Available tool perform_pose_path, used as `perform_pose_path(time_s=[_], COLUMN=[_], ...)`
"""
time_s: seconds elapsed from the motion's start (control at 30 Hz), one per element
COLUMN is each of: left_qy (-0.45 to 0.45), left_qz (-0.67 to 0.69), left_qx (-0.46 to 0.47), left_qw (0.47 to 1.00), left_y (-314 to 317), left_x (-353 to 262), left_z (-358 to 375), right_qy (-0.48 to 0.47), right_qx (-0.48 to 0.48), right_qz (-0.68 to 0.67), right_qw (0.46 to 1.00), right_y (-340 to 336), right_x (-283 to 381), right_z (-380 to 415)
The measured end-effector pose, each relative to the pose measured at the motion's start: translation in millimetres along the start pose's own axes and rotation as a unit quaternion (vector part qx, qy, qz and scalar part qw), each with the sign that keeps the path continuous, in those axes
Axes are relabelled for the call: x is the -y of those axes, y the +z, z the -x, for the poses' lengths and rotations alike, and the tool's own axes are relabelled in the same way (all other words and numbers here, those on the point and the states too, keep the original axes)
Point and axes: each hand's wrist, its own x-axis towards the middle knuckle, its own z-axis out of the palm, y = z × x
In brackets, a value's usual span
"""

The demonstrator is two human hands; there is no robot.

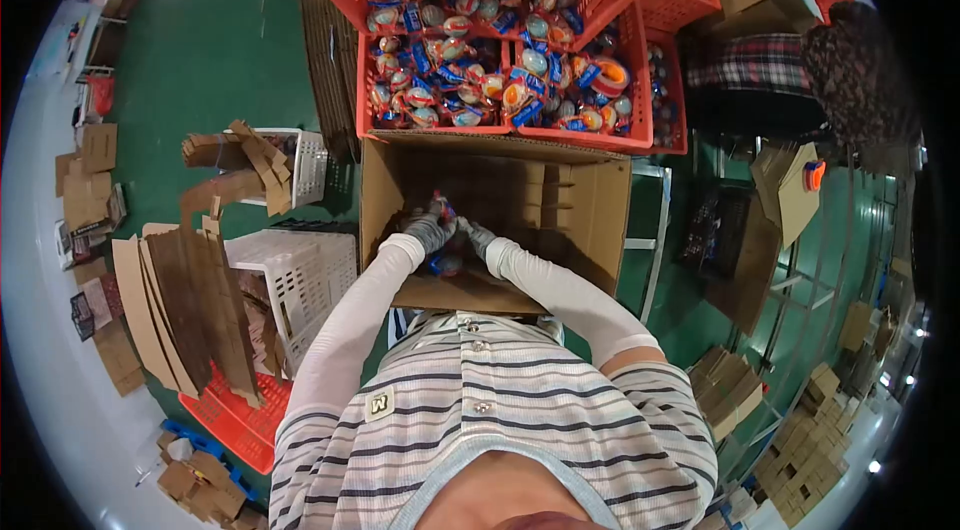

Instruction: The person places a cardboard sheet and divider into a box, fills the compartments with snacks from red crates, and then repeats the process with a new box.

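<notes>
Both gloved hands are inside an open cardboard box point(590, 165) in front of my body. My left hand point(428, 230) has its fingers closed round a small wrapped item point(443, 204) with red and blue on it. Close beside it, my right hand point(477, 236) has its fingers together near the same item; what they pinch is too small to make out. Below my hands, a blue and clear wrapped item point(447, 264) lies at the near side of the box. Beyond the box, red crates point(433, 130) hold several wrapped items in clear, blue and orange.
Flattened cardboard point(328, 70) stands left of the crates. White crates point(300, 270) and cardboard sheets point(190, 280) are at the left, above a red crate point(235, 420). A metal frame point(655, 230) stands right of the box. A person in plaid point(750, 65) is at the upper right.
</notes>
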Motion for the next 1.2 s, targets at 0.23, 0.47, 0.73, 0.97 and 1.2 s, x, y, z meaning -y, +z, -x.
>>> perform_pose_path(time_s=[0.23, 0.47, 0.73, 0.97, 1.2], left_qy=[0.31, 0.223, 0.066, 0.135, -0.014], left_qz=[-0.122, 0.479, 0.316, 0.043, 0.292], left_qx=[0.027, -0.005, -0.174, -0.077, -0.341], left_qw=[0.943, 0.849, 0.93, 0.987, 0.893], left_y=[-79, -183, -159, -113, -96], left_x=[-103, -145, -166, -177, -143], left_z=[89, -47, -230, -192, -231], right_qy=[-0.145, -0.217, -0.042, -0.16, -0.079], right_qx=[0.124, -0.126, -0.338, -0.419, -0.494], right_qz=[0.528, 0.429, 0.284, 0.351, 0.326], right_qw=[0.828, 0.868, 0.896, 0.822, 0.802], right_y=[4, -154, -134, -93, -99], right_x=[168, 302, 307, 267, 253], right_z=[118, 11, -62, -101, -111])
